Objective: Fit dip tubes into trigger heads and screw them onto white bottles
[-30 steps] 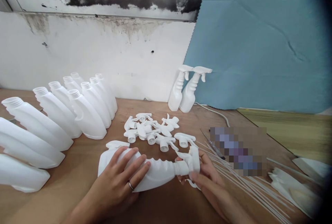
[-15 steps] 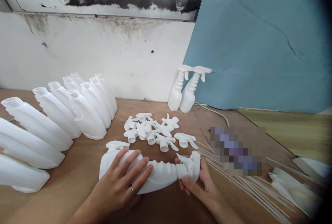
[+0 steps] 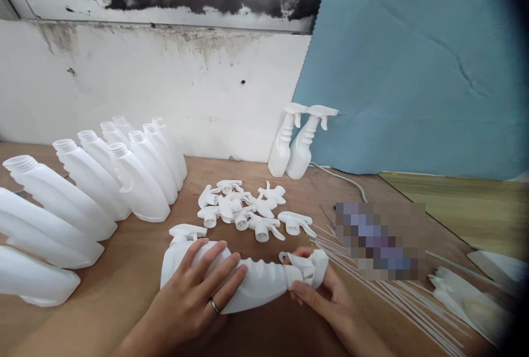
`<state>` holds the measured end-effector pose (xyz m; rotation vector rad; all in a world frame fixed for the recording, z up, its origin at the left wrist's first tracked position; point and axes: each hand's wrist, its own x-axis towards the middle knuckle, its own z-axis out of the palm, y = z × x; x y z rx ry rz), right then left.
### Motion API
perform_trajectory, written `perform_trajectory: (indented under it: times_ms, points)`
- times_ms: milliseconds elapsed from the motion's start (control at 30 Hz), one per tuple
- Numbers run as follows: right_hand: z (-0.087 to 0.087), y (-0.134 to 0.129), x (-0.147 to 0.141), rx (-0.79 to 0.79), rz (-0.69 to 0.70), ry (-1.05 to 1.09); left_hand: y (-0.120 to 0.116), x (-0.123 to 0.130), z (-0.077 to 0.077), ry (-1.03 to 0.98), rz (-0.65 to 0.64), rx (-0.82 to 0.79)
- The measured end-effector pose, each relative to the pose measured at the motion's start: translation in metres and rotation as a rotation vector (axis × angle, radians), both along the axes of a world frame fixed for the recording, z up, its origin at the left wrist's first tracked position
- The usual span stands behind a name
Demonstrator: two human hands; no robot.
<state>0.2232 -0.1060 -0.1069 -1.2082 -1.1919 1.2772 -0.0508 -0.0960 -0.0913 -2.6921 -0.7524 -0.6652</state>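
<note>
A white bottle (image 3: 260, 282) lies on its side in front of me, its neck pointing right and a white spray head (image 3: 309, 269) on that neck. My left hand (image 3: 202, 285) is wrapped over the bottle's body, a ring on one finger. Around the collar of the spray head, the thumb and fingers of my right hand (image 3: 322, 291) are closed; some of those fingers are hidden behind it. Just beyond the bottle lie several loose spray heads (image 3: 242, 205), and one more (image 3: 188, 231) sits behind the bottle's base.
Several uncapped white bottles (image 3: 142, 186) stand at the left. Two bottles with spray heads (image 3: 300, 150) stand by the wall. Thin white tubes (image 3: 397, 296) lie at the right, near a pixelated patch (image 3: 376, 241) and a clear plastic bag (image 3: 463, 296).
The bottle and its spray head have shifted slightly to the right and down, both hands moving with them. The spray head appears turned a little on the neck.
</note>
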Motion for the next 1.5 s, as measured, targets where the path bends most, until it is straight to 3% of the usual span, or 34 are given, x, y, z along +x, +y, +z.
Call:
perform_trajectory:
  times_ms: [133,333,500,700,867,1100,1267,1333,1500]
  points:
    - [0.004,0.002,0.005,-0.046,0.084,-0.064,0.000,0.001,0.001,-0.019,-0.026,0.011]
    - [0.010,0.000,0.004,-0.066,0.056,-0.022,0.000,-0.001,0.000,-0.004,-0.015,-0.014]
    - [0.008,-0.005,-0.001,-0.037,-0.039,0.025,0.000,-0.001,0.000,-0.018,-0.017,-0.011]
    - [-0.004,-0.003,0.004,0.004,0.005,-0.081,0.001,0.001,0.002,-0.022,-0.053,0.008]
    - [0.006,-0.003,0.008,0.058,0.066,-0.090,0.001,0.000,0.002,-0.029,-0.041,0.016]
    - [0.015,-0.008,0.001,-0.003,-0.085,-0.103,-0.002,0.002,0.002,-0.066,-0.040,0.024]
    - [0.013,-0.008,-0.003,-0.076,-0.167,0.017,-0.007,0.008,0.003,-0.099,-0.022,0.075]
    - [0.013,-0.008,-0.004,-0.084,-0.139,0.070,-0.007,0.008,0.002,-0.116,-0.017,0.067]
    - [0.012,-0.011,-0.010,0.025,0.111,0.359,-0.006,0.002,0.002,-0.124,-0.053,-0.028]
